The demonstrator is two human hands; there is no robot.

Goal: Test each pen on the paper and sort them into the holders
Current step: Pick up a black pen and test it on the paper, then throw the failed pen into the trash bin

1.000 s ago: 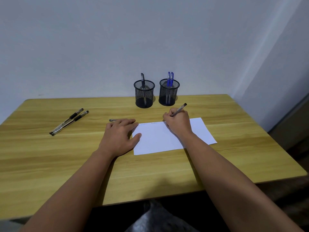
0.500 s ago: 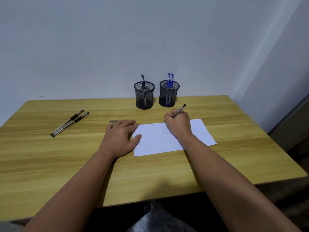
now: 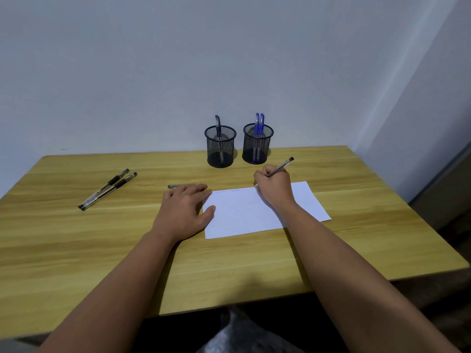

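Pale, smooth walls meet in a corner behind a wooden table with a yellowish, streaky grain and a straight front edge. On it lies one rectangular sheet of white paper, flat, with two faint scribbles near its far edge.

Against the wall stand two round black wire-mesh holders, just beside each other. The left holder has one dark-capped pen standing in it; the right holder has two blue pens upright and close together.

Off to the left, well apart from the paper, two clear-barrelled pens with black grips lie side by side, angled the same way and touching or nearly so.

The right hand rests on the far part of the paper, fingers curled round a slim pen whose dark end points up and away towards the right; its tip is at the paper's far edge, mostly hidden by the fingers. The left hand lies flat, fingers relaxed and spread, with the thumb on the paper's left edge. Just beyond its fingertips the end of another pen pokes out on the table; the rest is hidden under the fingers.

That makes seven pens in sight.
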